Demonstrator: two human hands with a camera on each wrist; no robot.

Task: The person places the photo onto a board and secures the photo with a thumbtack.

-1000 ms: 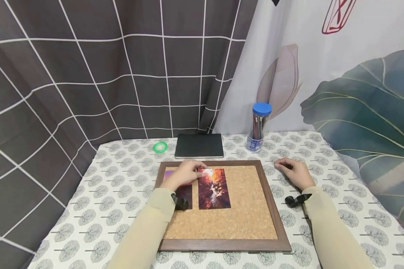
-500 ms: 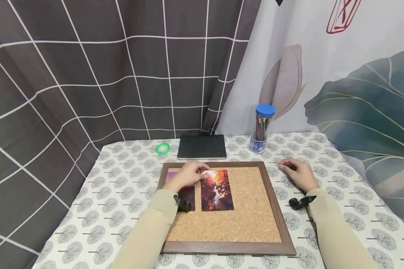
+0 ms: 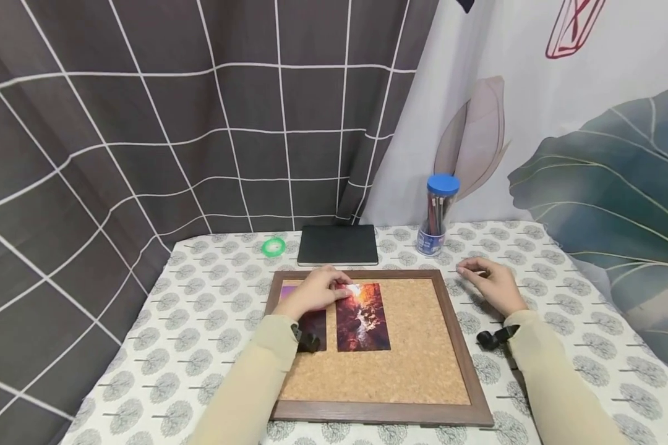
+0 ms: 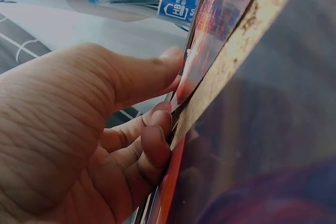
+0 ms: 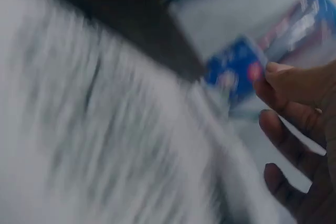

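Observation:
My left hand (image 3: 316, 290) is at the upper left corner of a red and orange forest-stream photo (image 3: 365, 321), its thumb over the corner and its index finger along the top edge. The photo lies upright on a brown-framed cork board (image 3: 425, 352). Close up in the left wrist view, the thumb (image 4: 149, 74) meets the photo's edge while the other fingers (image 4: 155, 145) bend close to the board. A purple photo (image 3: 316, 324) is partly hidden under the left wrist. Beside the board's right side, my right hand (image 3: 492, 284) hovers with loosely bent fingers and no visible object.
Behind the board lies a black notebook (image 3: 338, 244), with a green tape roll (image 3: 273, 247) to its left. A blue-lidded pencil tube (image 3: 436, 213) stands back right. Tree-patterned cloth (image 3: 200, 334) covers the table; a dark grid curtain (image 3: 172, 117) hangs behind.
The whole scene has shifted slightly right and down in the head view. The left hand stays at the photo's corner; the right hand has moved slightly left relative to the board.

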